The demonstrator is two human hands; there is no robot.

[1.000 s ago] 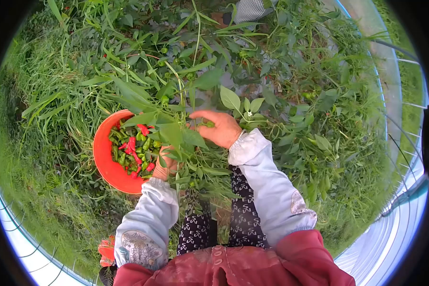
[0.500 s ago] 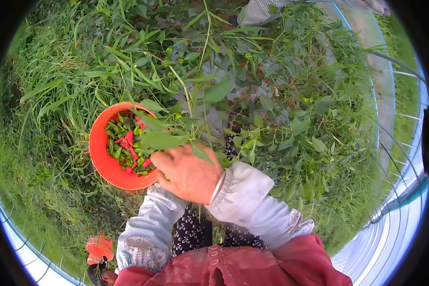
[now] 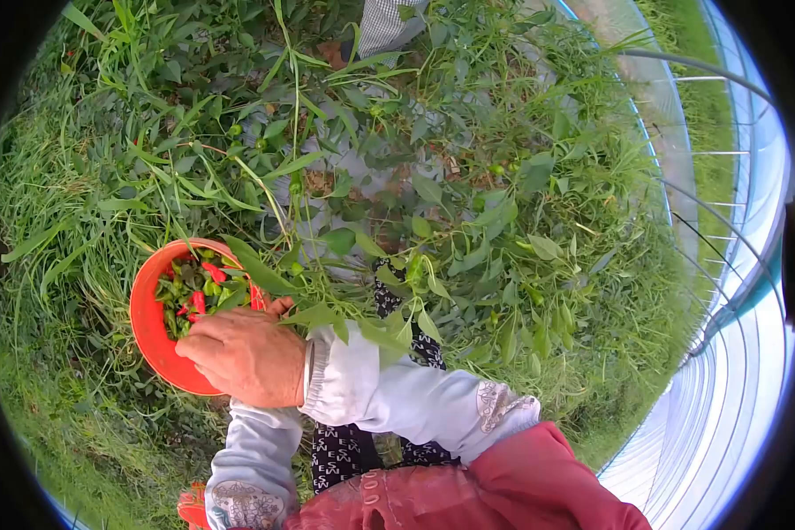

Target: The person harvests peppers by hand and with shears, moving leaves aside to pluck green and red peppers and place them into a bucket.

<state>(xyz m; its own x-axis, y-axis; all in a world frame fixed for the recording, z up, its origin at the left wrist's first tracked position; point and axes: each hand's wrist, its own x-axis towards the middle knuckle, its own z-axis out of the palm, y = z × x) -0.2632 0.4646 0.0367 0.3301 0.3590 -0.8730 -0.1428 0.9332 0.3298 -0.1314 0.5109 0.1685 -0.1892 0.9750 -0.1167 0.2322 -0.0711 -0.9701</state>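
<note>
Green and red peppers [image 3: 199,302] lie heaped in an orange-red bucket [image 3: 155,349], which stands among grass and leafy plants at the left of the view. The right hand [image 3: 254,358] is over the bucket's near right side, back upward and fingers bent toward the peppers; its palm is hidden, so whether it pinches anything cannot be told. The left hand [image 3: 280,306] is mostly covered by the right hand, with only a bit of finger showing at the bucket's right edge, and its grip cannot be told either.

A long leaf [image 3: 261,268] slants across the bucket's upper right rim, and leafy stems [image 3: 389,331] hang in front of the right sleeve [image 3: 353,380], partly hiding it. Below the sleeves are letter-printed trousers [image 3: 336,455]. Beyond the bucket, weeds and pepper plants [image 3: 495,216] crowd over grey ground sheeting [image 3: 353,168]. A checked piece of clothing [image 3: 389,31] shows at the top. At the right, thin hoops run along white plastic film [image 3: 724,397]. Another orange-red object [image 3: 192,506] sits at the lower left, cut by the dark border.
</note>
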